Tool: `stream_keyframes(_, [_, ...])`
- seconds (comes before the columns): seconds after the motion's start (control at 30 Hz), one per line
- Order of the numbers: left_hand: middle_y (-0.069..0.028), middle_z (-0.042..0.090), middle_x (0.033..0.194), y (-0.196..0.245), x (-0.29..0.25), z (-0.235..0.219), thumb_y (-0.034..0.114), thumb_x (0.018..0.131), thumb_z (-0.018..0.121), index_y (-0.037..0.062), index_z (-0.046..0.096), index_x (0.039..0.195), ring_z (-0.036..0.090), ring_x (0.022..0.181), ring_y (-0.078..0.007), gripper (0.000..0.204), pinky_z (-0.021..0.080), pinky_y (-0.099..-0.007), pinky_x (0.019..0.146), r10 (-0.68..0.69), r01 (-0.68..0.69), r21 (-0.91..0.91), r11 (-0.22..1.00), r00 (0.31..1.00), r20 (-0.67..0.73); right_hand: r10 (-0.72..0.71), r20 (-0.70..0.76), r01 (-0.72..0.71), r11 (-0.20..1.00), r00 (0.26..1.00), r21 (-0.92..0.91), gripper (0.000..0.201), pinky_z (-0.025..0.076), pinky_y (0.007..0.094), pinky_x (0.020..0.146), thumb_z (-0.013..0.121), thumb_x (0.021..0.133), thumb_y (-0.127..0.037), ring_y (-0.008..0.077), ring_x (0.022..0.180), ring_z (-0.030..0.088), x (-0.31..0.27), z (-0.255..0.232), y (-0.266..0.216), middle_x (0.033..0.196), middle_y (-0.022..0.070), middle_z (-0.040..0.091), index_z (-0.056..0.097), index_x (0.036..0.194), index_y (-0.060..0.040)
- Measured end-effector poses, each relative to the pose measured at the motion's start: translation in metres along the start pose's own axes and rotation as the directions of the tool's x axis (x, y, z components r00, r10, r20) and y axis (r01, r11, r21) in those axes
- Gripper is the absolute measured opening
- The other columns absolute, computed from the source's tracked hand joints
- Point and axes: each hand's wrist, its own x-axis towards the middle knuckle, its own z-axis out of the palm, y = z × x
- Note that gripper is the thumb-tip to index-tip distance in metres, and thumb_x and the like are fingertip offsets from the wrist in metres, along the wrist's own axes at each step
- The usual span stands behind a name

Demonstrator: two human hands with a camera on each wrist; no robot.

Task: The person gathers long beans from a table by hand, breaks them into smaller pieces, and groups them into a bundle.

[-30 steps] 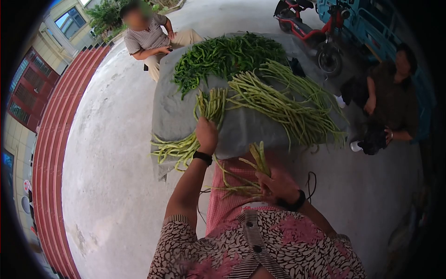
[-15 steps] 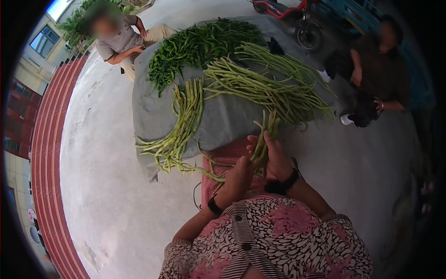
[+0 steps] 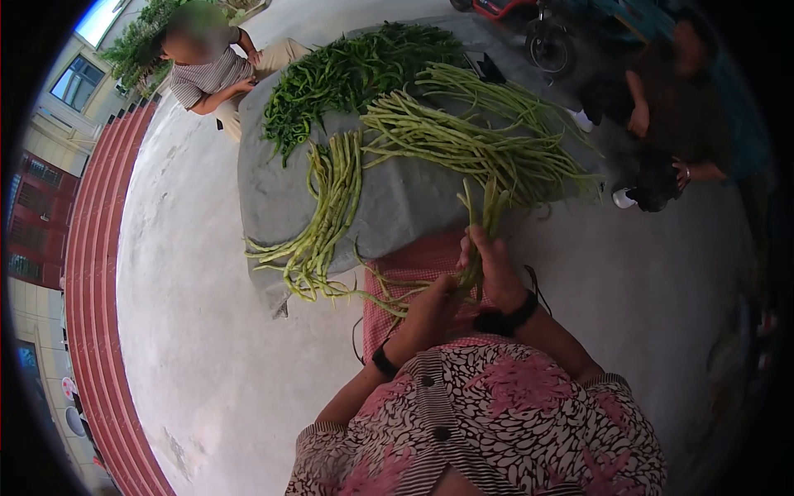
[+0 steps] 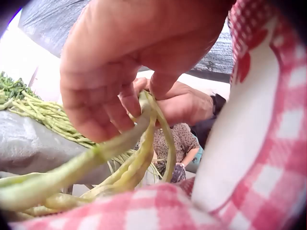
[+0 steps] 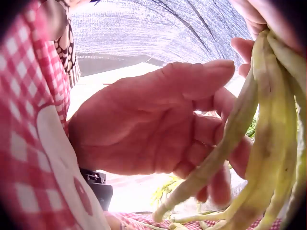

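My right hand (image 3: 492,264) grips a small bunch of yardlong beans (image 3: 488,207) in front of my lap, their tops sticking up above the fingers. Beside it, lower and to the left, is my left hand (image 3: 430,307). In the right wrist view the left hand (image 5: 158,120) has its thumb raised and its fingers loosely bent behind the hanging beans (image 5: 268,124). The left wrist view shows its fingertips (image 4: 129,103) right at the beans, the right hand (image 4: 187,106) beyond. A longer bean bundle (image 3: 335,190) lies at the left of the grey sheet (image 3: 405,198).
A green pepper heap (image 3: 356,74) covers the back of the sheet-draped table. To its right lie more yardlong beans (image 3: 463,140). A red checked cloth (image 3: 413,256) covers my lap. One person (image 3: 207,70) sits at the back left, another (image 3: 678,116) at the right.
My left hand left the bean bundle on the sheet and came to my right hand. The right hand rose slightly with its beans. The bundle now lies loose at the left.
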Motion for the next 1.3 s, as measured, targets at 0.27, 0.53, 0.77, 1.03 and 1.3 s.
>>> stream_keyframes(0.27, [-0.0204,0.054,0.111,-0.061,0.056,-0.065,0.019,0.08,0.068,0.0042,0.055,0.106,0.051,0.103,-0.0381,0.032,0.044,-0.0473,0.085,0.345,-0.102,0.585,0.804,0.882,-0.32,0.042,-0.016,-0.042,0.999,0.999,0.014,0.035,0.047,0.0278,0.059,0.055,0.097,-0.039,0.0091,0.059,0.05,-0.005,0.007,-0.007,0.072,-0.0009,0.051,0.05,0.101,-0.0051])
stream_keyframes(0.53, [-0.0165,0.052,0.117,-0.119,0.114,-0.103,0.023,0.074,0.067,0.0063,0.056,0.112,0.049,0.109,-0.0345,0.043,0.042,-0.0481,0.087,0.213,0.266,0.71,0.652,0.835,-0.508,0.054,0.005,-0.053,0.989,0.999,-0.135,0.034,0.047,0.0274,0.061,0.054,0.097,-0.038,0.0092,0.059,0.05,-0.013,0.018,-0.015,0.071,-0.0002,0.049,0.047,0.101,-0.0048])
stream_keyframes(0.77, [-0.0141,0.056,0.099,-0.131,0.135,-0.126,0.019,0.077,0.063,0.0071,0.053,0.105,0.056,0.094,-0.0326,0.032,0.044,-0.0465,0.078,0.137,0.36,0.706,0.609,0.829,-0.542,0.056,0.016,-0.053,0.988,0.998,-0.145,0.04,0.043,0.0245,0.058,0.058,0.094,-0.041,0.0086,0.062,0.052,-0.012,0.015,-0.01,0.076,0.0003,0.053,0.051,0.105,-0.0033])
stream_keyframes(1.03, [-0.0147,0.06,0.076,-0.053,0.074,-0.087,0.015,0.089,0.058,0.0028,0.047,0.096,0.062,0.073,-0.0296,0.018,0.047,-0.0461,0.068,0.019,0.01,0.047,0.999,0.817,-0.577,0.106,0.031,-0.102,0.988,0.994,-0.118,0.035,0.049,0.0258,0.061,0.056,0.096,-0.036,0.0095,0.068,0.055,-0.008,0.012,-0.008,0.082,0.001,0.056,0.052,0.109,-0.0037])
stream_keyframes(1.3, [-0.0229,0.06,0.076,-0.011,0.011,-0.008,0.014,0.091,0.056,0.0018,0.045,0.105,0.062,0.072,-0.042,0.021,0.047,-0.0467,0.063,-0.038,0.029,-0.04,0.999,0.967,-0.252,0.008,-0.052,-0.009,1.0,0.999,-0.012,0.039,0.052,0.0259,0.069,0.053,0.098,-0.036,0.0129,0.089,0.061,-0.01,0.018,-0.013,0.1,0.0068,0.065,0.058,0.113,-0.0008])
